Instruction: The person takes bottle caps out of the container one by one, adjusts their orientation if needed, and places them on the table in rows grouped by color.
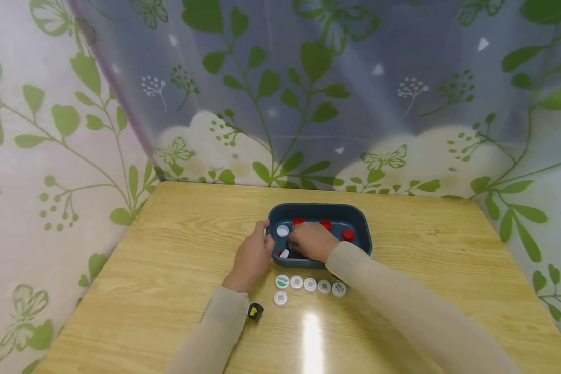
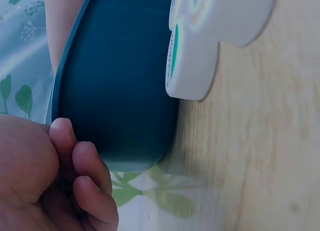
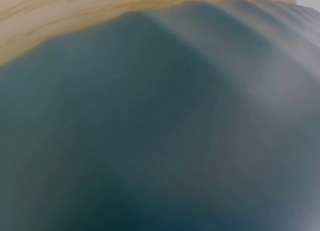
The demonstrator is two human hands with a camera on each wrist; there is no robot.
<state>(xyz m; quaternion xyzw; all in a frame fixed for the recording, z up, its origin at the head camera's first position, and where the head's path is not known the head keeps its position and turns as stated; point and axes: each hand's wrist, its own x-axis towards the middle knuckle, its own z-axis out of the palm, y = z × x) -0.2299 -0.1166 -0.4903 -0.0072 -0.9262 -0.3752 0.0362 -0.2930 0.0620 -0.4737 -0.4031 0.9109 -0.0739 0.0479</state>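
A dark teal bin with rounded corners stands on the table. At its left side, my left hand grips the rim by thumb and finger; in the left wrist view, other curled fingers show beside the bin's end wall. My right hand reaches inside with fingers pointing down and left, their tips mostly hidden. Around it in the bin lie red caps, a white cap and a tilted white cap. The right wrist view shows only the blurred bin wall.
Several white caps with printed tops form a row in front of the bin, one more cap below the row's left end. The wooden table meets patterned curtains at the back and sides.
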